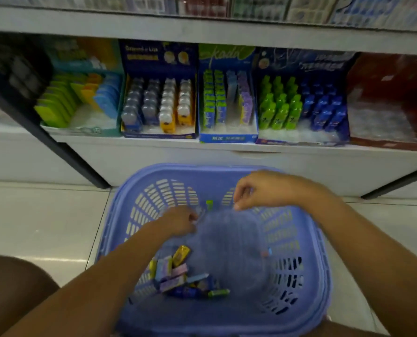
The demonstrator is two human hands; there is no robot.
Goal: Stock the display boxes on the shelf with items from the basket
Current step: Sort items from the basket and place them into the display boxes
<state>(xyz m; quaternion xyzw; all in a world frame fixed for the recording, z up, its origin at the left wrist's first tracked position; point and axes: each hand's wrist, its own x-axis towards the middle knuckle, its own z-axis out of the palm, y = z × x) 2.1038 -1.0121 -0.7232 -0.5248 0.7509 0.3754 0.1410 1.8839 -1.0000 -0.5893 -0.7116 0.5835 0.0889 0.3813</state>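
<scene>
My left hand (180, 221) reached down into the basket, fingers curled; blur hid whether it gripped anything. My right hand (251, 190) hung over the basket's far side, palm down, thumb and forefinger close together, and I could not tell if they pinched something. Both forearms ran in from the near edge toward the shelf. The purple basket (307, 263) sat on the floor (44, 227). Loose packs (176, 271) lay heaped at its near left, pointing every way, with a green tube (218, 292) lying crosswise. Beyond, the display boxes (158, 93) stood side by side on the shelf (154, 152).
</scene>
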